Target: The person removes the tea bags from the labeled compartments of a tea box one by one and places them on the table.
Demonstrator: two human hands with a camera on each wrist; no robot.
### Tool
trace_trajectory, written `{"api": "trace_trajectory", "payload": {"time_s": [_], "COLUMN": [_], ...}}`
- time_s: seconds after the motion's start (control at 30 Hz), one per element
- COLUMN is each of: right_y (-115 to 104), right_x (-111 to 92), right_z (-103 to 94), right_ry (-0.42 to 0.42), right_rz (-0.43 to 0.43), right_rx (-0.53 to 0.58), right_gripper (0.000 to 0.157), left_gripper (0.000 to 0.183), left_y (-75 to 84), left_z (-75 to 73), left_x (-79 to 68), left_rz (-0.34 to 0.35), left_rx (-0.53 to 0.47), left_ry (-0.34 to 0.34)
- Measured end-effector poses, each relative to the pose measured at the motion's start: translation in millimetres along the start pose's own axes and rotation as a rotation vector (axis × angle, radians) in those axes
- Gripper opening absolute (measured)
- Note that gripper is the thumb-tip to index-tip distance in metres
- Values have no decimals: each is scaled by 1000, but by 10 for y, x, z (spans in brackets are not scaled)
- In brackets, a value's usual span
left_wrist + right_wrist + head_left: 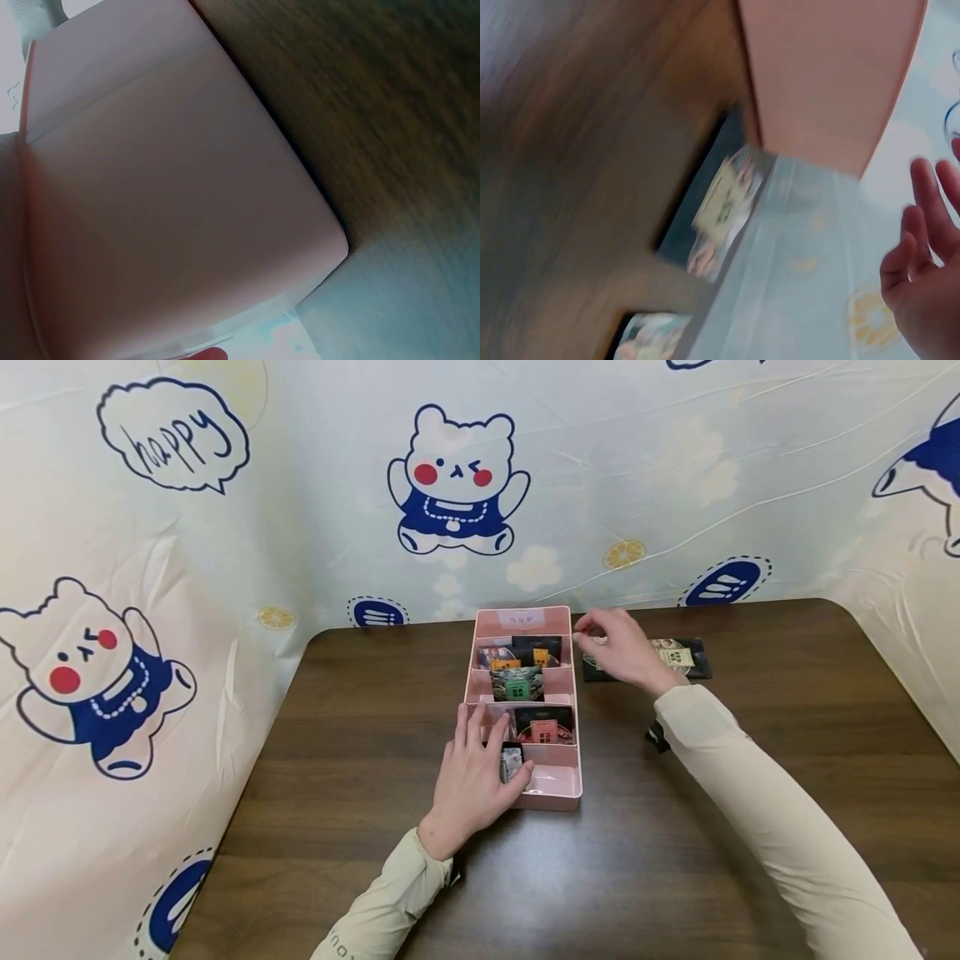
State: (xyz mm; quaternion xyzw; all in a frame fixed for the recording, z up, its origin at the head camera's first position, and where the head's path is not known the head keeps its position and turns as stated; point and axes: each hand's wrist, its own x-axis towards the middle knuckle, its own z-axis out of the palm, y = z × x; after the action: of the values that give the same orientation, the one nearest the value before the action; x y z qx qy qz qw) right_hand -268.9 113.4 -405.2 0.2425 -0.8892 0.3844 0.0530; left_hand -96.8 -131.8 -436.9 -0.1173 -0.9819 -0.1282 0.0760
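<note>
A long pink divided box [553, 781] stands on the table, small dark packets in its compartments. Among them are an orange-labelled packet [540, 657], a green-labelled packet [517, 687] and a pink-labelled packet [543, 732]. My left hand [471, 777] rests over the box's front left side with its fingers spread. Partly hidden beneath it is a black and white packet [512, 762]. At the back right rim is my right hand [621, 647], fingers loosely bent. The right wrist view shows that hand [930, 255] with nothing between its fingers.
Right of the box, dark packets with cream labels [678, 657] lie on the wooden table [360, 735], partly behind my right hand. A white label [521, 617] is on the box's back compartment. A printed cloth [315, 510] hangs behind the table.
</note>
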Motion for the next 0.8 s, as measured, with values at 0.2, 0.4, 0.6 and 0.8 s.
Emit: {"api": "trace_trajectory", "payload": {"time_s": [0.2, 0.4, 0.6, 0.8], "right_y": [-208, -331, -397, -408], "right_x": [1, 1, -14, -19], "right_z": [187, 338, 430, 485], "right_ry": [-131, -193, -239, -228], "right_rz": [-65, -87, -66, -53], "right_rx": [-88, -186, -209, -216], "right_gripper": [27, 34, 33, 27], "left_gripper": [73, 73, 72, 72], "left_y": [-2, 0, 4, 4], "left_z": [-12, -10, -7, -5], "left_x": [-4, -1, 0, -3], "left_rz": [2, 10, 14, 17], "left_rx": [7, 10, 9, 15], "left_ry": [0, 11, 19, 25]}}
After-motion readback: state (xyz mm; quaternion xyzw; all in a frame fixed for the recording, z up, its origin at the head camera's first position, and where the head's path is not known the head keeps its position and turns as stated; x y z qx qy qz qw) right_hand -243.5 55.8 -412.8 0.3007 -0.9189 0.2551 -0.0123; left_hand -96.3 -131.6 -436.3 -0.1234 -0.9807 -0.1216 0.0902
